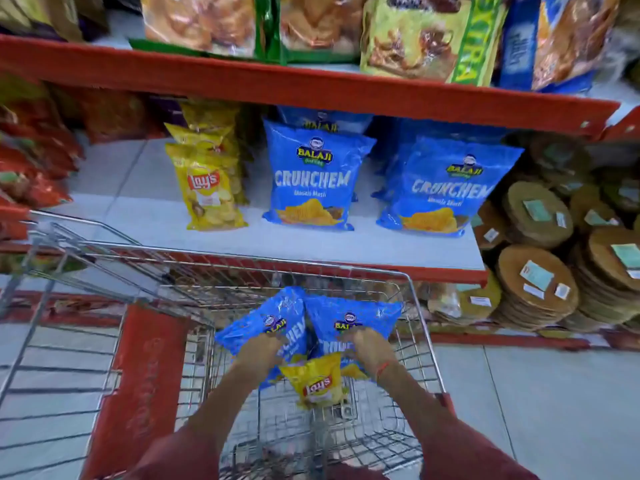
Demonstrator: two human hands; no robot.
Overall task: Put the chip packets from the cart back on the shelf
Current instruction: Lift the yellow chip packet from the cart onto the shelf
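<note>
Inside the wire cart (420, 306) two blue Crunchem chip packets stand side by side. My left hand (260, 348) grips the left blue packet (277, 317); my right hand (363, 344) grips the right blue packet (356, 315). A yellow Lay's packet (317, 382) lies upside down between my wrists, lower in the cart. Beyond the cart, the white shelf (138, 216) holds a row of yellow Lay's packets (207, 188) and two rows of blue Crunchem packets (311, 178) (446, 192).
A red shelf edge (311, 88) overhangs the chip shelf, with large snack bags above. Red packets (31, 168) fill the shelf's left end. Stacks of round brown discs (540, 282) sit at the right. The cart's red child seat flap (138, 382) is at left.
</note>
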